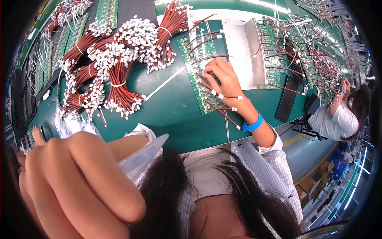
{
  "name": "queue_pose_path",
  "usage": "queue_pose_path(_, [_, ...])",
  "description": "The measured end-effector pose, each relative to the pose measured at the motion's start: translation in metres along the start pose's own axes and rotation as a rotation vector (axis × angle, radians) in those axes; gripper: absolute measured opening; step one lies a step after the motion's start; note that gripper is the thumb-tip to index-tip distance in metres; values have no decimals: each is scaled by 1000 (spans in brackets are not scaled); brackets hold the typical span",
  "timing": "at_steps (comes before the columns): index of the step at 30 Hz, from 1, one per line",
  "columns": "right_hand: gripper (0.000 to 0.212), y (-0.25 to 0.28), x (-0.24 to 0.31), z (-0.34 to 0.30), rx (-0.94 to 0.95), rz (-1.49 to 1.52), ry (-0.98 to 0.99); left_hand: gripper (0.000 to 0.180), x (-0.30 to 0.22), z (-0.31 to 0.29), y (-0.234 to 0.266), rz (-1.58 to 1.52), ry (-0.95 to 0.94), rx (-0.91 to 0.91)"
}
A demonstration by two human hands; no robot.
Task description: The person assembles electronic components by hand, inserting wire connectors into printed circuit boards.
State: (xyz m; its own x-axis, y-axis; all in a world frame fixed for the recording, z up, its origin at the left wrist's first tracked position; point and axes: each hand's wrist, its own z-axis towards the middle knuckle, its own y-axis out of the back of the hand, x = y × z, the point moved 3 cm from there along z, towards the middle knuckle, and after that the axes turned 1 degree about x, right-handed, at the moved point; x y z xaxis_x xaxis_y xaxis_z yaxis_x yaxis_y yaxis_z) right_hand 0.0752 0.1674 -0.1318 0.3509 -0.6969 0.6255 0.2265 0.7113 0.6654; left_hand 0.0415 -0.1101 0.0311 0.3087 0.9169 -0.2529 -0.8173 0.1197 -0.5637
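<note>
My right hand (225, 79), with a blue wristband, is over a green circuit board (191, 75). Its thumb and fingertips pinch at a small white wire connector on the board, partly hidden by the fingers. Several short red-and-black wires (225, 96) with white plugs stick out from the board. Very close to the camera, my left hand (79, 175) fills the lower left with bent fingers pressed together. What they grip, if anything, is hidden. A clear plastic piece (144, 156) shows beside it.
Banded bundles of red wires with white plugs (117, 79) cover the green table (175, 123) at left. A metal plate (256, 51) stands right of the board, beside more wired boards (274, 51) and a black tray (286, 97). A co-worker (334, 119) handles wires at far right.
</note>
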Motion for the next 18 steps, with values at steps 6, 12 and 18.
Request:
queue_pose_path(6, [14,2,-1,-2,-7,0,-16,24,-42,-16,-1,-47,-61,16])
queue_pose_path(12, [13,2,0,0,0,13,-33,22,-15,-3,1,-78,-127,28])
queue_pose_path(18, [12,1,-2,-1,-6,34,-58,21,-5,0,1,-114,-190,40])
